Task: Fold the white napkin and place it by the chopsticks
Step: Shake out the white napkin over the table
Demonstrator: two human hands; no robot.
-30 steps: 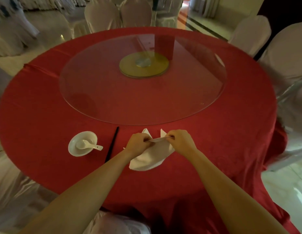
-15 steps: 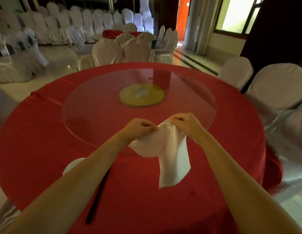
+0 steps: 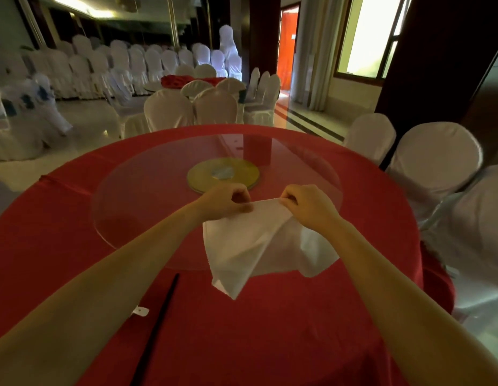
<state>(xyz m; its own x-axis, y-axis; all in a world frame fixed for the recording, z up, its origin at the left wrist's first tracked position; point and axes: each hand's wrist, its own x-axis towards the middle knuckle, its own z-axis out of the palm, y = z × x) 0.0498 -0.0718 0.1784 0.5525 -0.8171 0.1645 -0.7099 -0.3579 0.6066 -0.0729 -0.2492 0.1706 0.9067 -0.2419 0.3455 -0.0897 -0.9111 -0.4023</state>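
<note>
A: Starting at the lower left of the frame, what's there?
B: The left forearm crosses it and covers most of a white dish; only a small white tip (image 3: 140, 311) shows past it. Just right of that, black chopsticks (image 3: 161, 316) lie on the red worktop (image 3: 298, 330), running toward the bottom edge.

A: And the middle?
B: The left hand (image 3: 226, 201) is closed, fingers curled, pinching the top edge of the white napkin (image 3: 242, 246). The right hand (image 3: 309, 207) pinches the same edge just beside it. The napkin hangs in the air between them, above the worktop, right of the chopsticks and apart from them.

A: Anything behind?
B: A round glass turntable (image 3: 136, 196) with a gold hub (image 3: 242, 169); the hands and napkin hide its near edge.

A: The right side?
B: White-covered chairs (image 3: 431, 160) stand close against the worktop's rim.
</note>
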